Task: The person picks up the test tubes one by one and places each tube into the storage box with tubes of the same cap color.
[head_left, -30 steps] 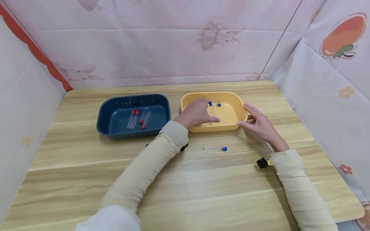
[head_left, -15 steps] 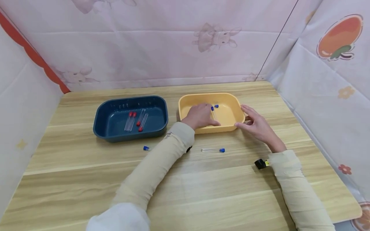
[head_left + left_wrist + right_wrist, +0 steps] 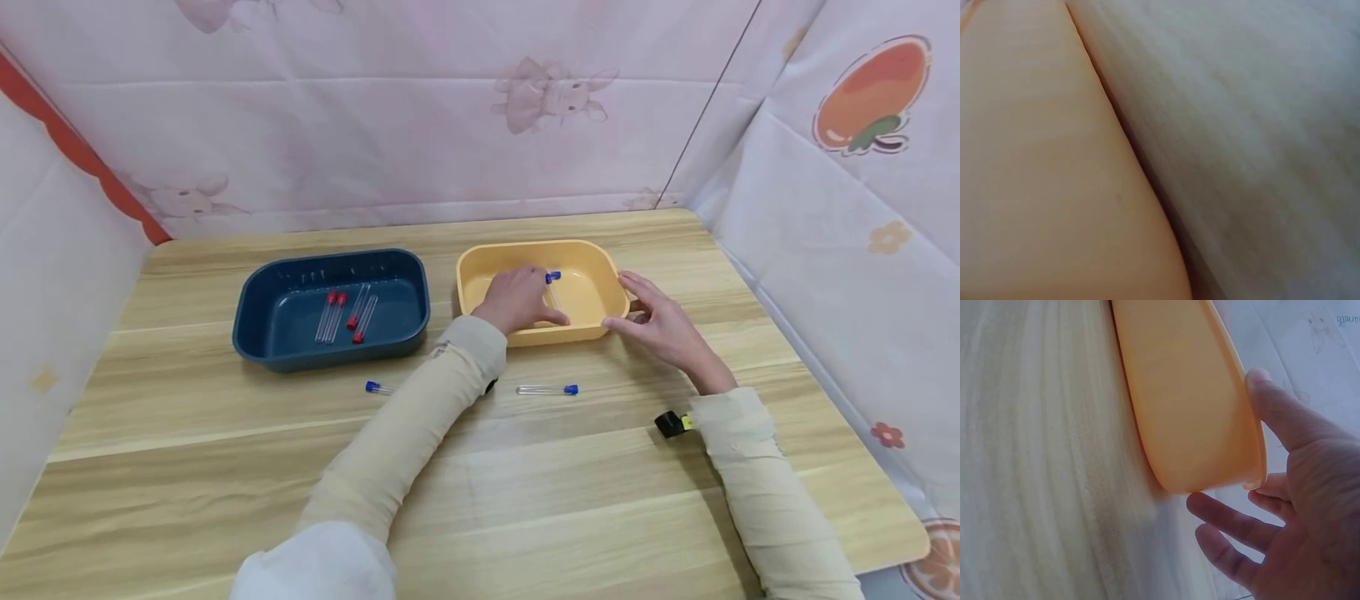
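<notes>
In the head view my left hand (image 3: pixel 517 300) reaches into the yellow tray (image 3: pixel 528 337), thumb spread along its front wall. The other fingertips are hidden behind the hand, and I cannot tell if they hold anything. Just past them, a clear test tube (image 3: pixel 554 293) with a blue cap leans between index finger and thumb, next to another blue cap (image 3: pixel 554 275). My right hand (image 3: pixel 660 325) grips the tray's right end, thumb and index finger on the rim; in the right wrist view the thumb presses the rim and two fingers extend below the tray's end.
A dark blue tray (image 3: pixel 258 354) at the left holds several red-capped test tubes (image 3: pixel 325 318). On the table lie one blue-capped test tube (image 3: pixel 546 390) before the yellow tray and another (image 3: pixel 377 388) partly covered by the left sleeve. Fabric walls (image 3: pixel 420 150) enclose the back and sides.
My left hand has lowered deeper into the yellow tray, and the blue-capped tube by its fingers has dropped lower. The right hand keeps its hold. The view has shifted slightly.
</notes>
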Tool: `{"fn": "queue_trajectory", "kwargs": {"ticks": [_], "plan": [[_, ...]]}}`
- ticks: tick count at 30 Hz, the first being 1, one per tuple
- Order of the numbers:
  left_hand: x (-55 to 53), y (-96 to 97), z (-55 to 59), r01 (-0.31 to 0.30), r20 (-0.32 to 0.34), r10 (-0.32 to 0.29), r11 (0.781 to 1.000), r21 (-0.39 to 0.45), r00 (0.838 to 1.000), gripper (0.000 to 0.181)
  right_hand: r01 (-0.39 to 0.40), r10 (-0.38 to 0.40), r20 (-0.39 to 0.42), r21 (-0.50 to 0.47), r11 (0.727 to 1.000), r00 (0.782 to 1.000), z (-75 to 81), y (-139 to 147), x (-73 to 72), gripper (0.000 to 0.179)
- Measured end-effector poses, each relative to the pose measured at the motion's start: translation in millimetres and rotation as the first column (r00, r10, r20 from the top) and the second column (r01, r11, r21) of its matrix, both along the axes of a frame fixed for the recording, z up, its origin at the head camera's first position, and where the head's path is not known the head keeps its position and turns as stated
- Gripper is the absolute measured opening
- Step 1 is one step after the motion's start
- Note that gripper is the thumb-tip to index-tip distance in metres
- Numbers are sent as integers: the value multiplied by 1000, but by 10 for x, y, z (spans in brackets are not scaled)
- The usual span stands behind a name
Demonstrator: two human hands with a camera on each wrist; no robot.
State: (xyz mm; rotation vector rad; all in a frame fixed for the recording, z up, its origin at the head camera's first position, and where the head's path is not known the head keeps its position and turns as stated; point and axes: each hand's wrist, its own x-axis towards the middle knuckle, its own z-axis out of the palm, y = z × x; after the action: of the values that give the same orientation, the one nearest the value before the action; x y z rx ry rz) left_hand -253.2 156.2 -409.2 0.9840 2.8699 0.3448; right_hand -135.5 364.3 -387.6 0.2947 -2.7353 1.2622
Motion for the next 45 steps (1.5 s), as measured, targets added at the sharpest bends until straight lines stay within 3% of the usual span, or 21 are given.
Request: {"fn": "queue_trajectory", "kwargs": {"ticks": [2,9,15,20,23,31,40,45], "plan": [[1,-19,8,-7,-2,7,1000,4,1000,82,-5,5,0,-1,1000,1000,6,-14,-10,72],[12,-95,76,-26,16,26,1000,11,1000,81,-7,7,-9,9,1000,1000,-258,139,-197,76],[31,-222,150,-25,70,16,991,129,997,74,-10,10,0,31,999,1000,-186,71,-174,75],[88,-375,246,1,81,-19,976,220,997,68,-27,27,7,1,1000,1000,-20,-61,-85,73],[154,-479,331,26,67,-44,966,257,997,65,-26,26,12,-10,1000,1000,7,-86,-60,73],[413,-865,533,106,29,-122,938,329,992,54,-2,2,9,22,1000,1000,-201,79,-102,74],[665,-1298,645,131,49,-157,930,342,986,46,4,-4,13,46,999,1000,46,-50,73,71],[803,-1499,666,108,88,-148,928,356,985,43,11,-11,3,66,998,1000,69,-77,90,69]]}}
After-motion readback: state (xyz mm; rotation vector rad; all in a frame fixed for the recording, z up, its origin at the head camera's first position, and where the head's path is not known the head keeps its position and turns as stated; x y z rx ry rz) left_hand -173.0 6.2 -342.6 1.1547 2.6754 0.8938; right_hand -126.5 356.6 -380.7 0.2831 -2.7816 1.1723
